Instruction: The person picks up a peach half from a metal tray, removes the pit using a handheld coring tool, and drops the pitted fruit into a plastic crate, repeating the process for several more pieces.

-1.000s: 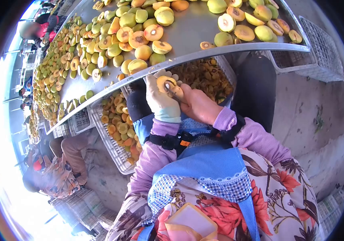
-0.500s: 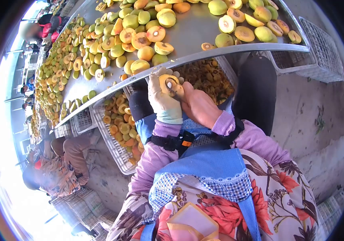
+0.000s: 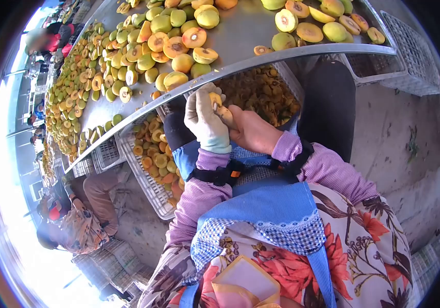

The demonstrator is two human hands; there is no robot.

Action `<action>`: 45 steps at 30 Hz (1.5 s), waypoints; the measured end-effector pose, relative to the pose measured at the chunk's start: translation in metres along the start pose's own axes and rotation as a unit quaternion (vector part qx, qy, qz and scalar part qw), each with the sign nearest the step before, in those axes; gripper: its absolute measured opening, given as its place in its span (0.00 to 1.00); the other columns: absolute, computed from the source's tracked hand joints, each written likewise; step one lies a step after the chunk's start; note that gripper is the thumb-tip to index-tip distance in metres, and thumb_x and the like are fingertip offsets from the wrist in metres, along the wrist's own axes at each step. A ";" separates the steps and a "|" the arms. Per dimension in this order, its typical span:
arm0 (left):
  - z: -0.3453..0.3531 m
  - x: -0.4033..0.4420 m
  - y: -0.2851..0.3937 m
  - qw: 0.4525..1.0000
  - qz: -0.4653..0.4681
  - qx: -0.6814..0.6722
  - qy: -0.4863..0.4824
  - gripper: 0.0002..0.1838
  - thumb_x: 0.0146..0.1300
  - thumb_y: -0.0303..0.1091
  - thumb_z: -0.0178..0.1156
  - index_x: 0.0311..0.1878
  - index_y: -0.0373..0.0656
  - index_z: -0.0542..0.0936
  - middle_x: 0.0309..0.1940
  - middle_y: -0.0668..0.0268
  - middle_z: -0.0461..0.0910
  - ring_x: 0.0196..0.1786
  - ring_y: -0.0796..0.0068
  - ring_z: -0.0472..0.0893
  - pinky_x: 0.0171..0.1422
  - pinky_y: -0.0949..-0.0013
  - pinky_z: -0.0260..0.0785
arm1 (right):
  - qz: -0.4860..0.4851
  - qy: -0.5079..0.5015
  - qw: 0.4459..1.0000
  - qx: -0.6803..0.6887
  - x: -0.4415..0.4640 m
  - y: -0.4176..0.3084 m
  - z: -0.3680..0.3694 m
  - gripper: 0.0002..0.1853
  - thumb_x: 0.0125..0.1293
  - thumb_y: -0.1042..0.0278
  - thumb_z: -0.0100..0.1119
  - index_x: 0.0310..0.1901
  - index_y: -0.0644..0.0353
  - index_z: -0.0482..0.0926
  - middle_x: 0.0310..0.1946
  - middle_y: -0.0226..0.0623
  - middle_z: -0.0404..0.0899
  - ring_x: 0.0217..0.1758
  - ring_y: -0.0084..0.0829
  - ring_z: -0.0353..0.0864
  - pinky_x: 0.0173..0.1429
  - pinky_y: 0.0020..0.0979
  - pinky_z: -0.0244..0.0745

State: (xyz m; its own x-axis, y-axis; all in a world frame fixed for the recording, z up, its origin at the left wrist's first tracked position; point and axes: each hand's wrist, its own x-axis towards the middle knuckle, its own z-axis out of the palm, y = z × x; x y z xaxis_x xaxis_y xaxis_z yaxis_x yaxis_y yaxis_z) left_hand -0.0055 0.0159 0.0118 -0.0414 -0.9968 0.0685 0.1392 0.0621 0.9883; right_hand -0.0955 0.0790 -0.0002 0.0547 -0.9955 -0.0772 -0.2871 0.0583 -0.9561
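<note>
Two hands met near the middle of the frame, just below the counter (image 3: pixel 245 33). The gloved left hand (image 3: pixel 203 120) had its fingers clamped on one piece of cut fruit (image 3: pixel 216 98). The bare right hand (image 3: pixel 255 131) had its fingers curled together at the lower right end of the piece; whether they gripped the fruit or a small tool could not be told. The piece lay slanted, its long axis running from upper left to lower right, that lower end pointing at the right hand. Its outline was partly hidden by the glove.

Two dark straps, one on the left wrist (image 3: pixel 215 176) and one on the right wrist (image 3: pixel 304 159), circled the striped sleeves; one blue apron (image 3: pixel 261 203) covered the lap.

On the counter, a heap of fruit (image 3: pixel 161 38), whole and halved, too many to count, filled the upper left; roughly fourteen pieces formed a second group (image 3: pixel 310 32) at upper right. Below the counter stood one crate of orange halves (image 3: pixel 145 187) at left of centre and one crate of darker scraps (image 3: pixel 290 84) at upper centre. One person (image 3: pixel 79 231) sat at lower left.
</note>
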 end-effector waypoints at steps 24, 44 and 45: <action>-0.034 0.014 0.000 0.931 -0.214 -0.089 -0.283 0.17 0.60 0.42 0.62 0.38 0.33 0.80 0.31 0.55 0.82 0.31 0.66 0.82 0.38 0.66 0.77 | 0.279 -0.334 0.779 0.451 -0.014 0.002 -0.039 0.04 0.66 0.69 0.48 0.36 0.55 0.65 0.14 0.19 0.58 0.10 0.10 0.55 0.12 0.17 0.53; -0.195 0.109 0.031 0.862 0.076 0.501 0.020 0.21 0.57 0.38 0.63 0.52 0.40 0.77 0.47 0.53 0.79 0.50 0.58 0.79 0.52 0.65 0.71 | 0.127 -0.022 0.991 -0.044 -0.007 0.032 -0.020 0.17 0.58 0.61 0.58 0.38 0.66 0.68 0.31 0.57 0.76 0.40 0.57 0.76 0.44 0.45 0.69; -0.172 0.123 0.026 0.909 0.046 0.413 -0.028 0.22 0.56 0.39 0.63 0.53 0.42 0.77 0.48 0.54 0.78 0.52 0.57 0.78 0.53 0.64 0.71 | 0.133 -0.027 0.990 -0.034 -0.003 0.032 -0.020 0.16 0.58 0.61 0.58 0.37 0.66 0.68 0.30 0.56 0.76 0.39 0.57 0.76 0.43 0.45 0.69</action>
State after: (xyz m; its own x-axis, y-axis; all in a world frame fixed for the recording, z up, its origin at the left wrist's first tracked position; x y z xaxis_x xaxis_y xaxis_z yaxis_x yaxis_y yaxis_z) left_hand 0.1632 -0.1137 0.0229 -0.1211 -0.9826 0.1406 -0.6441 0.1856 0.7421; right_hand -0.1235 0.0828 -0.0249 0.0183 -0.9401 -0.3403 -0.3626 0.3109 -0.8786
